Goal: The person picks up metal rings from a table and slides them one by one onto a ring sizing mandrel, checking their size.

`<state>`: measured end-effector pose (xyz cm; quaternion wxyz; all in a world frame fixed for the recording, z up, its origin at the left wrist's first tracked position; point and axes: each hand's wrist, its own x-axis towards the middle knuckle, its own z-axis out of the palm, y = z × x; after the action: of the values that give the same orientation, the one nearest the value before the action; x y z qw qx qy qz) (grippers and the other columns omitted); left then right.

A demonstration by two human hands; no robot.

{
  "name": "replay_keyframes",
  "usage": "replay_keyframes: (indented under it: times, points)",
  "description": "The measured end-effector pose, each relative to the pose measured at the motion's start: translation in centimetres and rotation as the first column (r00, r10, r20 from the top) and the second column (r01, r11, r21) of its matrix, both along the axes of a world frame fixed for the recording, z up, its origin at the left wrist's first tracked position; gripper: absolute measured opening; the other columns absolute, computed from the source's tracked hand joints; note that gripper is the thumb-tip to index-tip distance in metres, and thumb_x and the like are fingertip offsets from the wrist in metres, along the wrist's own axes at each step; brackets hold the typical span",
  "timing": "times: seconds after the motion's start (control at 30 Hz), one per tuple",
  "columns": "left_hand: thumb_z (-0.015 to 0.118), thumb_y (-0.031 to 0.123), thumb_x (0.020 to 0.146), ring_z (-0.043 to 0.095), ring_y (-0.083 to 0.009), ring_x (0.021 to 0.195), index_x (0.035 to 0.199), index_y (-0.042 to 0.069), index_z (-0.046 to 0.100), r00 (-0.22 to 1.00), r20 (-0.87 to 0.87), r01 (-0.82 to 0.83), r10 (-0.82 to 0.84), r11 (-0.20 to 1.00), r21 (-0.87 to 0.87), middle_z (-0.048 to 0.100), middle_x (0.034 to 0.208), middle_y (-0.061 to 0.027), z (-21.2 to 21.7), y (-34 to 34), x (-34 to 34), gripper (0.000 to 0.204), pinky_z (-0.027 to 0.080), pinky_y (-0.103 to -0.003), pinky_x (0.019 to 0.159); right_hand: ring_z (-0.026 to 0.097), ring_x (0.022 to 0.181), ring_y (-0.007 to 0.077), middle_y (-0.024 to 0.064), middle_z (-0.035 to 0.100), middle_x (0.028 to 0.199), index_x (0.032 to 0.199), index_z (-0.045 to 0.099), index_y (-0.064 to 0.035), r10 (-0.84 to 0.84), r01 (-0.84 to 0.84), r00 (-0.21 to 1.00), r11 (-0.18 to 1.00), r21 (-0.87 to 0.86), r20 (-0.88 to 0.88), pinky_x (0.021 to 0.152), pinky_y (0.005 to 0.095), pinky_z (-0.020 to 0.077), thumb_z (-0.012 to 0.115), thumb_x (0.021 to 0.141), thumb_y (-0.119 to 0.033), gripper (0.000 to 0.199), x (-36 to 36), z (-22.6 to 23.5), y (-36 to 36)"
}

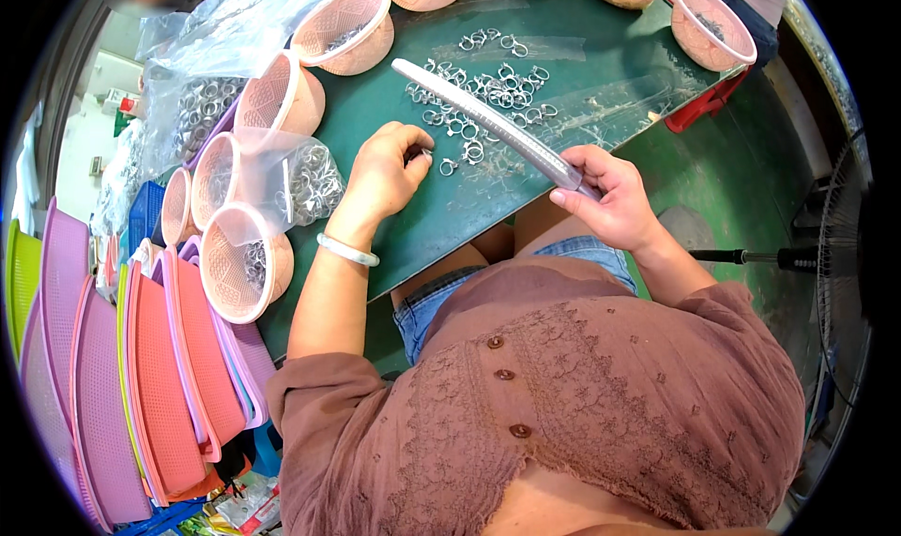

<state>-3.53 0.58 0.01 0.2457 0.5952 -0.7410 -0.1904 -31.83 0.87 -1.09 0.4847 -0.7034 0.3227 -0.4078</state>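
Observation:
My right hand (610,196) is closed around the grey handle end of a long tapered ring mandrel (497,134) with measuring marks along it. The mandrel tilts up and to the left over the table, its pale tip above the rings. My left hand (392,165), with a pale bangle (347,250) at the wrist, is closed in a pinch near the table's front part. A small dark or silvery bit shows at its fingertips, too small to make out. Loose silver rings (507,87) lie in a heap beyond the mandrel, with a few strays nearer me.
Peach plastic baskets (246,264) line the table's left and far edges, some with metal pieces inside. A clear bag of rings (314,184) sits left of my left arm. Stacked pink baskets (164,376) stand lower left; a black fan (835,245) is at right.

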Motion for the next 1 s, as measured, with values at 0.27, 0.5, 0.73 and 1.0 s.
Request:
replay_keyframes:
  times: [0.27,0.5,0.73,1.0]
  points:
    - [0.057,0.006,0.083,0.058,-0.0120,0.076,0.099,0.003,0.058,0.371,-0.835,-0.089,0.407,0.910,0.404,0.062,0.087,-0.0046,-0.1,-0.8,1.4,0.017,0.044,-0.021,0.067,0.046,0.063,0.0046,0.0010,0.053,0.073,0.096,0.055,0.0008,-0.010,0.010,1.000,0.999,0.030,-0.005,0.056,0.0188,0.0388,0.067,0.073,-0.001,0.026,-0.1,0.1,0.0]
    - [0.049,0.003,0.087,0.060,-0.0207,0.088,0.103,0.001,0.053,-0.052,-0.957,0.103,0.286,0.955,0.280,0.060,0.098,-0.0127,-0.1,0.1,1.9,0.017,0.052,-0.027,0.077,0.044,0.061,0.0048,0.0009,0.051,0.071,0.096,0.055,0.0008,0.021,-0.019,0.999,0.999,0.044,-0.047,0.054,0.0196,0.0375,0.067,0.073,-0.002,0.026,-0.1,0.1,0.1]
    - [0.046,-0.002,0.087,0.058,-0.0240,0.098,0.102,0.000,0.054,-0.190,-0.972,0.174,0.138,0.979,0.105,0.057,0.107,-0.0169,0.0,0.7,1.9,0.017,0.051,-0.030,0.084,0.045,0.060,0.0060,0.0023,0.053,0.072,0.095,0.055,0.0007,0.034,-0.029,0.996,0.998,0.059,-0.080,0.054,0.0203,0.0379,0.067,0.071,-0.002,0.027,0.0,0.0,0.3]
    - [0.046,-0.003,0.086,0.056,-0.0249,0.102,0.101,0.000,0.055,-0.230,-0.969,0.155,0.091,0.986,0.056,0.056,0.108,-0.0170,0.6,2.1,1.7,0.017,0.049,-0.031,0.088,0.047,0.061,0.0065,0.0031,0.054,0.073,0.096,0.056,-0.0001,0.025,-0.021,0.997,0.999,0.041,-0.076,0.054,0.0208,0.0385,0.067,0.070,-0.001,0.027,0.3,0.1,0.4]
